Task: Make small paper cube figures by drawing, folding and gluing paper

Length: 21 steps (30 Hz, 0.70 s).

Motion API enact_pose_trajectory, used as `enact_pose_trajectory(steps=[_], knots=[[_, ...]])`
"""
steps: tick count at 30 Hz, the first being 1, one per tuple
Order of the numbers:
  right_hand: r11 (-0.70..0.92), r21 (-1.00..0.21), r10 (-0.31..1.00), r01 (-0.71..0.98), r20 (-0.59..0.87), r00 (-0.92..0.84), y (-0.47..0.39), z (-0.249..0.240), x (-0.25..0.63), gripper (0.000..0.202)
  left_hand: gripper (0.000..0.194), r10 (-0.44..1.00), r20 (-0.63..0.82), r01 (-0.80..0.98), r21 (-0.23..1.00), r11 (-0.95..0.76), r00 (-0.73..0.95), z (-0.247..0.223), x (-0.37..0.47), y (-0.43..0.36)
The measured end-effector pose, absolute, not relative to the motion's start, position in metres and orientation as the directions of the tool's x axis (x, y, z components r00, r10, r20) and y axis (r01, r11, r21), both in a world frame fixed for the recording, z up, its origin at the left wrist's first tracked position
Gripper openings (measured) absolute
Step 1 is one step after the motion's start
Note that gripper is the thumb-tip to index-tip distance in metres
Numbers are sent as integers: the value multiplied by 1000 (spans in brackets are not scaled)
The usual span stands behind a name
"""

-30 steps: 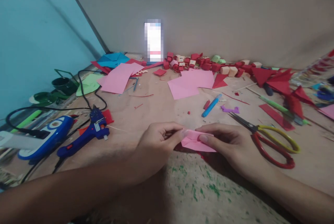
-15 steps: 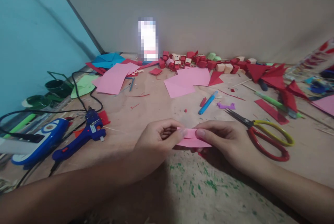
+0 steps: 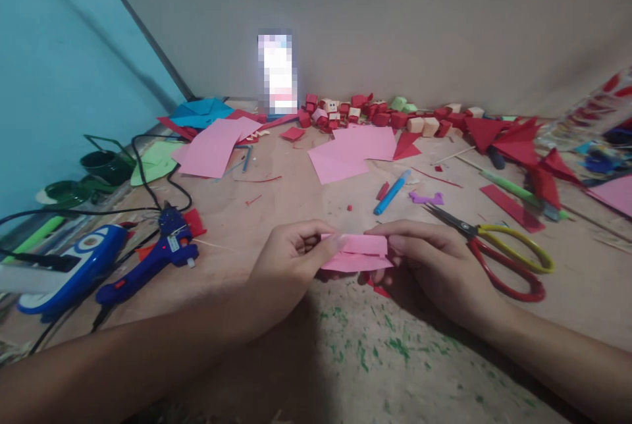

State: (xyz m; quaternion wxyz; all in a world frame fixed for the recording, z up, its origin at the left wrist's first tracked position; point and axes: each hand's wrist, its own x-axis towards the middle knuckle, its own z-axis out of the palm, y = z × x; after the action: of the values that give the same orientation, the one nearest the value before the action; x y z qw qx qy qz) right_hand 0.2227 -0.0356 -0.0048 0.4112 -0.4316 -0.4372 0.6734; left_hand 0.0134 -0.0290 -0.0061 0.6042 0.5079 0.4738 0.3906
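Observation:
A small pink paper (image 3: 364, 245) with a folded-over strip along its top is held above the table, between both hands. My left hand (image 3: 291, 263) pinches its left part, thumb on top and fingers behind. At its right end, my right hand (image 3: 434, 263) is closed on the edge, with some fingertips showing below the sheet. A bit of red paper (image 3: 379, 289) shows just under the right fingers. Scissors (image 3: 488, 246) with one yellow and one red handle lie to the right of my right hand. Beyond the hands rests a blue pen (image 3: 392, 193).
A blue glue gun (image 3: 148, 256) and a blue-white power strip (image 3: 74, 269) with black cables lie at left. Pink sheets (image 3: 340, 154) lie farther back. Many small folded paper cubes (image 3: 380, 118) and a lit phone (image 3: 278, 75) stand along the wall. Green scraps (image 3: 365, 345) litter the front.
My right thumb has slid to the right along the pink paper, uncovering more of the folded strip. Both hands stay close together; the view has shifted slightly.

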Motion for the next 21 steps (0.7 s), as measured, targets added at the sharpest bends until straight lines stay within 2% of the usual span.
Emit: enact_pose_trajectory(steps=[3,13,21], knots=[[-300,-930,921,-211,-224,-318,-37,-7,223,16,24,937,-207,-15,975,220,282,-5,12,-27],[-271,-957,933,-100,-235,-272,-35,4,216,19,22,929,-208,8,976,217,306,-6,12,-26],[-323,-931,920,-170,-266,-289,-35,3,216,15,20,948,-191,9,981,196,254,-5,13,-30]])
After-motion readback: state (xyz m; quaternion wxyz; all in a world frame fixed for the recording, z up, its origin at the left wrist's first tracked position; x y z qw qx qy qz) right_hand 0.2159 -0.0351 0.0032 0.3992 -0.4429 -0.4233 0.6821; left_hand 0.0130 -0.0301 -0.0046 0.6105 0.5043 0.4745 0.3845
